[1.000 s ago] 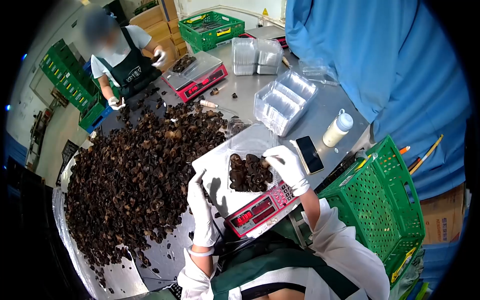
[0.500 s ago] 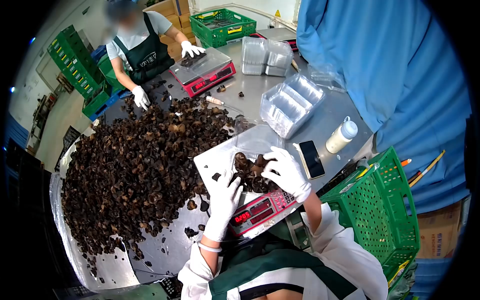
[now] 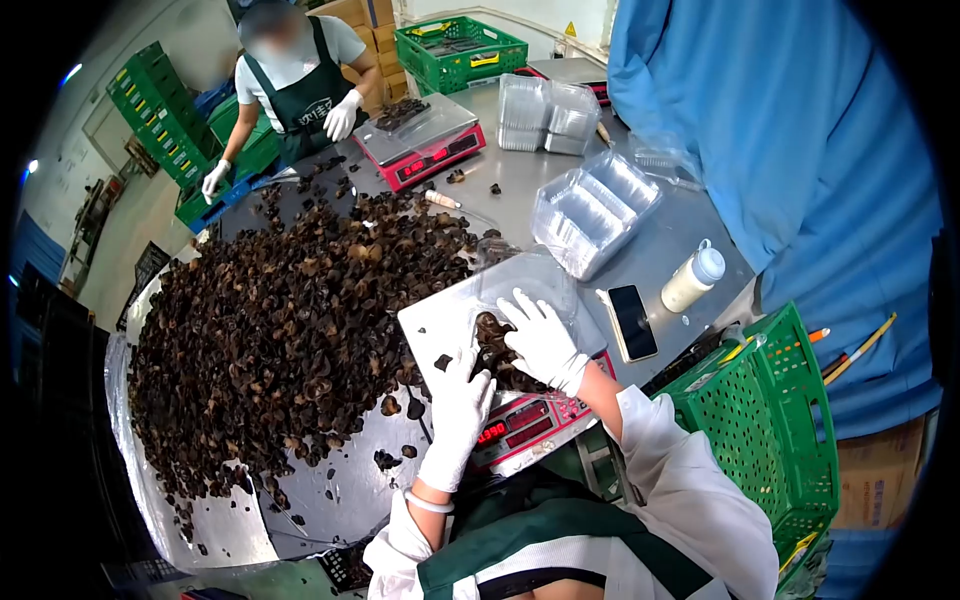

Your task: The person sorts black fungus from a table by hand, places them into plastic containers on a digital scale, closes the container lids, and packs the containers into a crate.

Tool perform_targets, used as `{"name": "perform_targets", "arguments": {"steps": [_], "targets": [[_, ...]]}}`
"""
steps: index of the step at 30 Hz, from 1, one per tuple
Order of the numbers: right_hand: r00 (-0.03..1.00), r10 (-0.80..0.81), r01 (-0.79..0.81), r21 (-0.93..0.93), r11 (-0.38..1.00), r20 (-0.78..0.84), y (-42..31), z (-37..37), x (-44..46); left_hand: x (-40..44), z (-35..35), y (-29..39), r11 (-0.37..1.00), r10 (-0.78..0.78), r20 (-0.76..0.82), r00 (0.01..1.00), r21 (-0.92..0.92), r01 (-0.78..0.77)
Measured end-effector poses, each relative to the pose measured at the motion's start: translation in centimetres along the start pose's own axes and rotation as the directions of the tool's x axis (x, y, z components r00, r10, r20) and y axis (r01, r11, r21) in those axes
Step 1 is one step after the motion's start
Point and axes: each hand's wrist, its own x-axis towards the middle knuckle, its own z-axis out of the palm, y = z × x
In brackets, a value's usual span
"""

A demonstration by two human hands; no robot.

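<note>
A clear plastic box holding dark wood ear mushrooms [image 3: 492, 340] sits on the digital scale [image 3: 530, 421], its transparent lid [image 3: 530, 283] folded back on the far side. My gloved right hand [image 3: 545, 342] lies over the mushrooms from the right, fingers spread and pressing down, hiding part of them. At the box's left side is my gloved left hand [image 3: 458, 400], fingers apart and touching the near left edge; it grips nothing that I can see. A big heap of loose wood ear mushrooms [image 3: 290, 340] spreads to the left.
Stacked clear boxes [image 3: 597, 215], a phone [image 3: 632, 322] and a bottle [image 3: 692, 277] stand to the right. A green crate [image 3: 755, 420] is at my right side. Across the table, a person in an apron [image 3: 300, 90] stands by another scale [image 3: 420, 140].
My right hand has flattened from a curled grasp onto the mushrooms. The scale's red digits have changed. The other person's hands have moved off the far scale and the heap.
</note>
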Motion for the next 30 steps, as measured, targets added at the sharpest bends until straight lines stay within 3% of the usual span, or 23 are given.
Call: {"name": "perform_targets", "arguments": {"steps": [5, 10, 12, 15, 19, 21, 25, 30], "targets": [[0.986, -0.026, 0.022, -0.028, 0.999, -0.164, 1.0, 3.2, 0.1, -0.1, -0.2, 0.1, 1.0, -0.001, -0.003, 1.0, -0.009, 0.001], [0.999, 0.031, -0.039, 0.206, 0.978, 0.042, 1.0, 0.2, -0.1, -0.1, -0.3, 0.0, 1.0, 0.002, -0.001, 1.0, -0.015, -0.002], [0.996, 0.062, -0.071, 0.151, 0.986, 0.064, 0.0, 0.6, 0.1, -0.2, -0.2, -0.1, 1.0, 0.006, 0.006, 1.0, -0.014, -0.005], [0.997, 0.051, -0.051, 0.011, 0.999, -0.063, -1.3, 2.0, 0.2, -0.3, -0.4, -0.2, 0.999, -0.026, -0.005, 1.0, -0.023, 0.026], [0.992, 0.064, -0.056, 0.082, 0.995, -0.105, -1.6, 2.3, 0.3, -0.7, -0.2, -0.5, 0.999, -0.028, -0.008, 1.0, -0.036, 0.027], [0.998, 0.046, -0.039, 0.134, 0.99, -0.048, -2.2, 1.9, 0.4, -0.9, -0.1, -0.7, 0.998, -0.044, -0.029, 0.999, -0.057, 0.042], [0.999, 0.034, -0.033, 0.126, 0.991, -0.001, -3.0, 1.1, 0.8, -1.5, -0.5, -1.0, 0.996, -0.051, -0.023, 0.998, -0.078, 0.049], [0.997, -0.056, 0.057, 0.007, 0.998, -0.058, -2.0, 2.3, 1.3, -1.4, -1.5, -0.6, 0.992, -0.082, 0.002, 0.997, -0.098, 0.082]]}}
